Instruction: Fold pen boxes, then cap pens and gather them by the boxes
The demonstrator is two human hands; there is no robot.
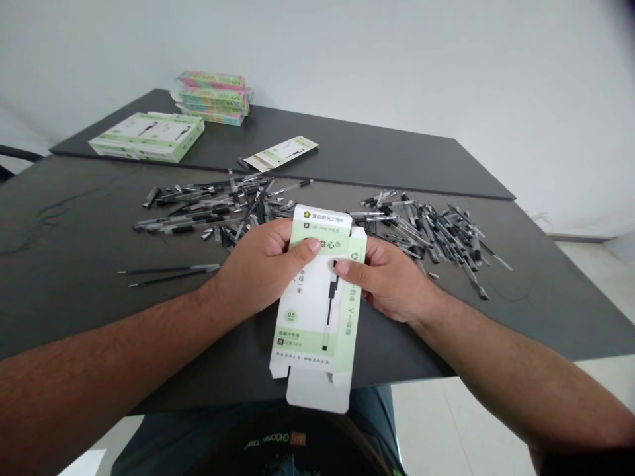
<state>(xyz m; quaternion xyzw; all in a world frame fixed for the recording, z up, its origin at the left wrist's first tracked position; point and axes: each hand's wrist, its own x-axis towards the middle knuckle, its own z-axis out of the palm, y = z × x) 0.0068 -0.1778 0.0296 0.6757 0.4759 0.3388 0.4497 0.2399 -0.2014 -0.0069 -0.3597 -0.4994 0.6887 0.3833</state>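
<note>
A green-and-white pen box (312, 311) is held up between both hands over the table's front edge, with its printed face toward me and open flaps at its lower end. My left hand (265, 264) grips its left edge, the thumb lying on the printed face. On the right edge, my right hand (391, 277) pinches the box, its thumb beside the printed pen; the other fingers are behind it. Beyond the hands lie a pile of black and clear pens (203, 208) on the left and another pile of pens (431, 228) on the right.
Several pink-and-green boxes (213, 99) are stacked at the back left, beside green-and-white boxes (149, 135) lying flat. One flat box (282, 153) rests behind the pens. Two thin dark refills (169, 274) lie by my left forearm. The dark table (64, 264) has a raised rear part.
</note>
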